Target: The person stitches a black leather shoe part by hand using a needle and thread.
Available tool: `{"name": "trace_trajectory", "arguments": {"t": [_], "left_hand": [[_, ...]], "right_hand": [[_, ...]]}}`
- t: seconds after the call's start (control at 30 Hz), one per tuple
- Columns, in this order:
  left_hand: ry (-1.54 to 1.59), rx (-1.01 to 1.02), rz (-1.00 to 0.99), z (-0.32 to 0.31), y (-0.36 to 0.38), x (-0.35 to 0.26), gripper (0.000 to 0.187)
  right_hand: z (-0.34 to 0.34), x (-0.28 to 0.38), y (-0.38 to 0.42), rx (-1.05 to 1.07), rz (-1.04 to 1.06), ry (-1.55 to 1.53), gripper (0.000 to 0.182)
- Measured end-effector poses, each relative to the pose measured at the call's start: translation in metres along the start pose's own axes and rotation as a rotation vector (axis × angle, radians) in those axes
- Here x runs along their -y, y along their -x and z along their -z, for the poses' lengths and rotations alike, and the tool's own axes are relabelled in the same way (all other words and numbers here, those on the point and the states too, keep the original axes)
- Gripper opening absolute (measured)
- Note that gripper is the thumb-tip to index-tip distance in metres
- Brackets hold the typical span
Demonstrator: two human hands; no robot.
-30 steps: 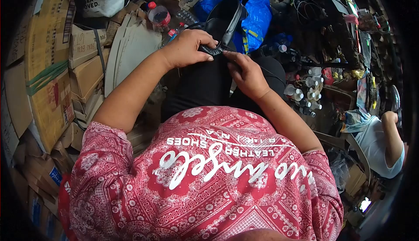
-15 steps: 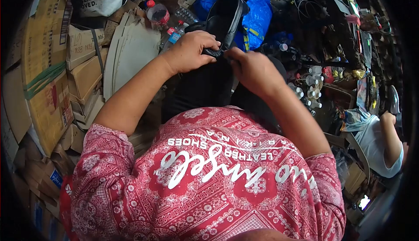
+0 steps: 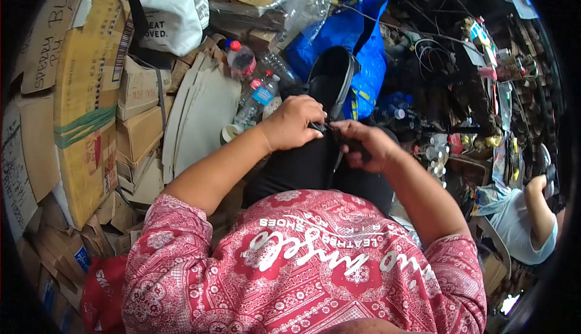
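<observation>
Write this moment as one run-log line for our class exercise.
left hand: gripping near end of black shoe | right hand: fingers at same end, grip unclear | beyond shoe: blue bag

A lone head-worn camera looks forward and steeply down past the wearer's patterned shirt (image 3: 302,267), filling six o'clock close-up.

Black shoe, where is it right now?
In the head view, the black shoe is above and right of centre, its near end at the left hand and right hand, with the blue bag beyond.
</observation>
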State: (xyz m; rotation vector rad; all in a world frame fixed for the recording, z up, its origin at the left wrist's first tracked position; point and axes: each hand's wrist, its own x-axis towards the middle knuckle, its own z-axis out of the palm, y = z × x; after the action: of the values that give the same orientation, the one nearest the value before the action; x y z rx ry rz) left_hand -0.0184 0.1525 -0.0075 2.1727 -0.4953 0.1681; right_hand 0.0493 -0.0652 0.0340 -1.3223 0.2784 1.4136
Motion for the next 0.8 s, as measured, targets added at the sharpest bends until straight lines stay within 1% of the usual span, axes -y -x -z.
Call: {"name": "trace_trajectory", "arguments": {"t": [0.03, 0.07, 0.1, 0.17, 0.2, 0.27, 0.3, 0.37, 0.4, 0.5, 0.53, 0.6, 0.63, 0.7, 0.77, 0.8], "left_hand": [[-0.006, -0.026, -0.013, -0.002, 0.000, 0.002, 0.024], [-0.023, -0.044, -0.018, -0.004, 0.001, 0.003, 0.024], [-0.037, -0.057, -0.021, -0.005, 0.002, 0.002, 0.024], [-0.009, -0.066, -0.001, -0.006, 0.004, 0.002, 0.025], [0.022, -0.080, 0.017, -0.006, 0.004, 0.003, 0.025], [0.026, -0.119, 0.019, -0.011, 0.010, 0.003, 0.026], [0.036, -0.146, 0.030, -0.012, 0.012, 0.001, 0.027], [0.056, -0.141, 0.038, -0.011, 0.017, 0.001, 0.028], [0.052, -0.145, 0.037, -0.010, 0.017, -0.002, 0.029], [0.044, -0.144, 0.046, -0.008, 0.022, -0.002, 0.029], [0.051, -0.157, 0.064, -0.007, 0.024, 0.000, 0.030], [0.047, -0.187, 0.082, -0.004, 0.027, 0.000, 0.031], [0.048, -0.192, 0.087, -0.002, 0.028, -0.002, 0.031], [-0.047, -0.185, 0.097, 0.002, 0.028, -0.010, 0.032], [-0.092, -0.169, 0.114, 0.012, 0.029, -0.017, 0.030], [-0.209, -0.128, 0.119, 0.021, 0.029, -0.023, 0.031]], "right_hand": [[-0.001, -0.007, -0.004, -0.015, 0.069, 0.009, 0.023], [0.002, -0.010, -0.008, -0.011, 0.211, 0.253, 0.023], [-0.004, -0.010, -0.005, -0.223, 0.467, 0.943, 0.026], [-0.019, -0.001, 0.010, -0.368, 0.737, 1.645, 0.034], [-0.020, 0.002, 0.014, -0.374, 0.745, 1.648, 0.034], [-0.020, 0.011, 0.020, -0.274, 0.657, 1.724, 0.040], [-0.016, 0.014, 0.022, -0.272, 0.668, 1.732, 0.040], [-0.007, 0.013, 0.027, -0.132, 0.745, 1.496, 0.041], [-0.009, 0.014, 0.028, -0.128, 0.749, 1.497, 0.041], [-0.021, 0.023, 0.041, -0.068, 0.172, 0.796, 0.044], [-0.020, 0.025, 0.051, -0.061, 0.175, 0.800, 0.044], [-0.006, 0.033, 0.073, 0.049, 0.053, 0.344, 0.046], [0.000, 0.037, 0.074, 0.052, 0.048, 0.349, 0.046], [0.007, 0.042, 0.077, -0.093, 0.183, 0.464, 0.053], [0.016, 0.068, 0.064, -0.022, 0.277, 0.475, 0.061], [0.018, 0.082, 0.049, -0.052, 0.370, 0.536, 0.062]]}}
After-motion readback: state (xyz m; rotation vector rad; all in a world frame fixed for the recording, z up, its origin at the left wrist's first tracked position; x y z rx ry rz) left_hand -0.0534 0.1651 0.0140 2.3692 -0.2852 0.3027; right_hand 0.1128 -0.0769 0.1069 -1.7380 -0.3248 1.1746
